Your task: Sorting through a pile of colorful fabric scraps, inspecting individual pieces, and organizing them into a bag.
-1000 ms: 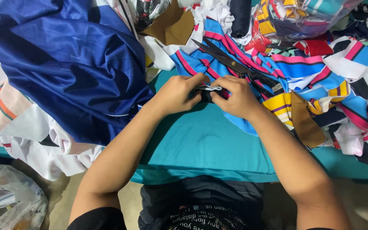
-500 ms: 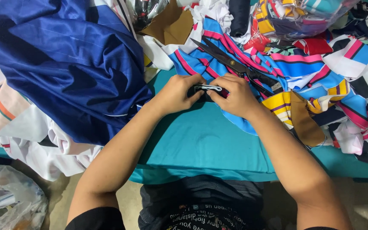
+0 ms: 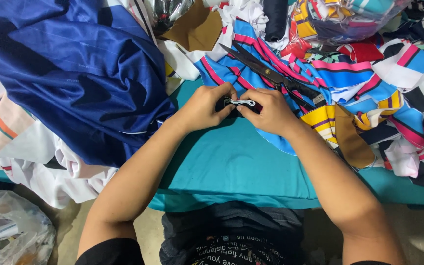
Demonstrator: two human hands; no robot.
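Observation:
My left hand [image 3: 207, 105] and my right hand [image 3: 267, 110] meet over a teal cloth [image 3: 236, 167]. Together they pinch a small dark fabric piece [image 3: 224, 105] with a thin white strip [image 3: 241, 102] stretched between the fingertips. Large black-handled scissors [image 3: 271, 76] lie just beyond my hands on a heap of striped blue, pink and yellow cloth pieces [image 3: 339, 83].
A big dark blue shiny fabric pile [image 3: 74, 73] fills the left. White and orange cloth [image 3: 30, 152] lies below it. A brown cardboard pattern piece [image 3: 195, 27] sits at the top, another brown piece [image 3: 352, 140] at the right. A clear plastic bag [image 3: 11, 230] rests at the lower left.
Both hands have stayed together on the small dark piece, with only slight finger shifts along the white strip.

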